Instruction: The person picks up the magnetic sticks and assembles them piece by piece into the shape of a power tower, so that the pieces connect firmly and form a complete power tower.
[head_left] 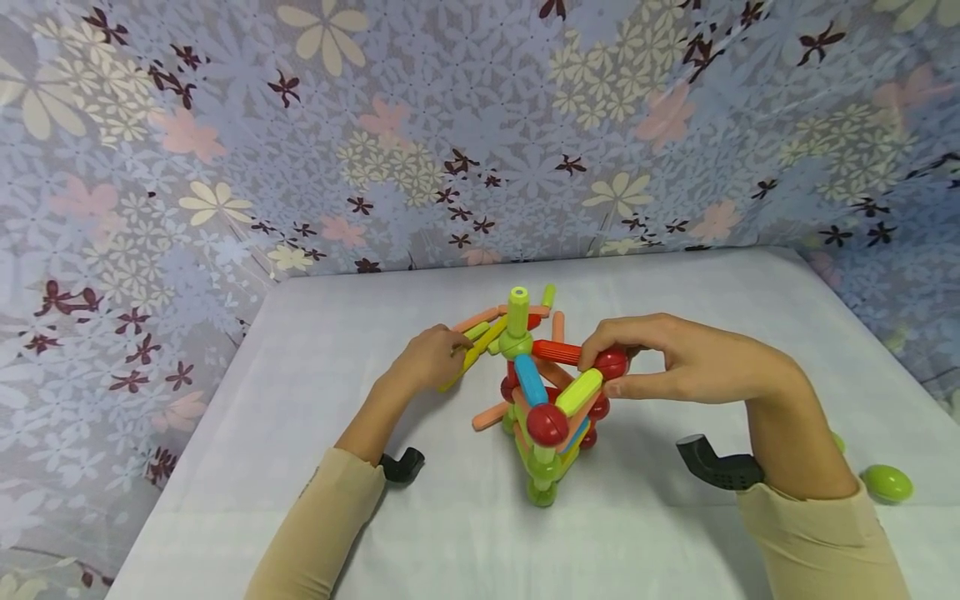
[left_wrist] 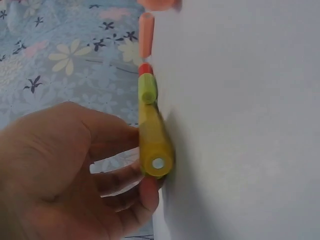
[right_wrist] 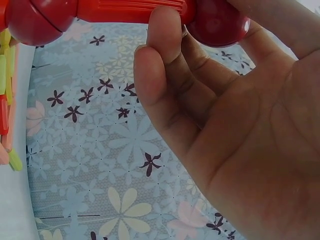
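A tower of magnetic sticks and balls stands mid-table, with a blue stick [head_left: 531, 381], a green upright stick [head_left: 518, 312] and a red front ball [head_left: 547, 425] near its top. My right hand [head_left: 682, 358] grips the red ball [head_left: 611, 362] at the tower's upper right corner; in the right wrist view its fingertips also touch the red stick [right_wrist: 130, 10] joined to that ball. Left of the tower, my left hand [head_left: 433, 357] pinches a yellow stick [left_wrist: 155, 132] low over the tabletop. The stick's round end with a metal dot faces the left wrist camera.
Loose orange sticks [head_left: 476, 319] and a short green stick [head_left: 477, 331] lie behind the left hand. Another orange stick [head_left: 491, 416] lies by the tower's base. A green ball [head_left: 888, 483] rests at the table's right side. Flowered cloth [head_left: 480, 133] hangs behind the white tabletop [head_left: 315, 358].
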